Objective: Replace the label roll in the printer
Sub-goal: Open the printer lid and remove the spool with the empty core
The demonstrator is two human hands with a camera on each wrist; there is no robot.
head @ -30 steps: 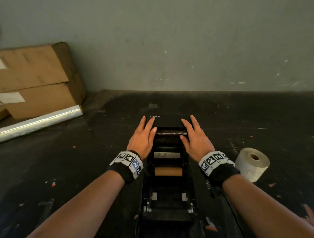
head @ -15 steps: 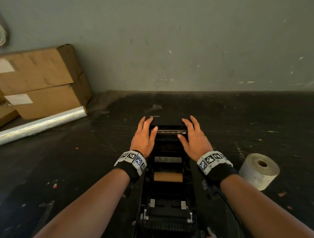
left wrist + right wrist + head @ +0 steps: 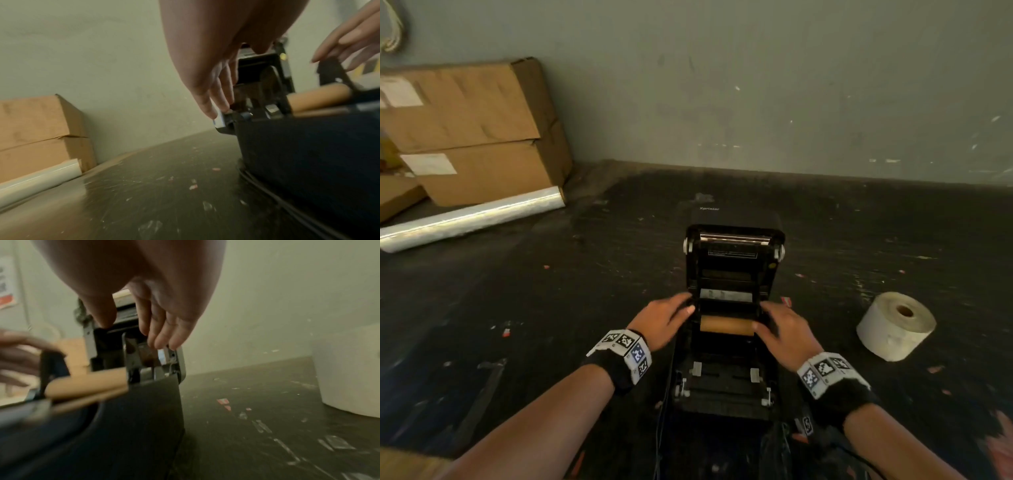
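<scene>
Upper left, two boxes (image 3: 465,130) with unreadable labels sit above a film roll (image 3: 472,219). Centre frame, the left hand (image 3: 664,320), fingers relaxed, touches the open printer (image 3: 732,308) marked "Xprinter"; its lid stands up, probably to free the bare core (image 3: 726,325). The right hand (image 3: 784,330), also relaxed and holding nothing, flanks the core's other end. Right of centre, the fresh roll (image 3: 895,325) waits on the surface (image 3: 585,308).

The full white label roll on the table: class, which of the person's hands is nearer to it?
Right. The right hand is at the printer's right side, on the same side as the white label roll; the left hand is at the printer's far left side.
</scene>
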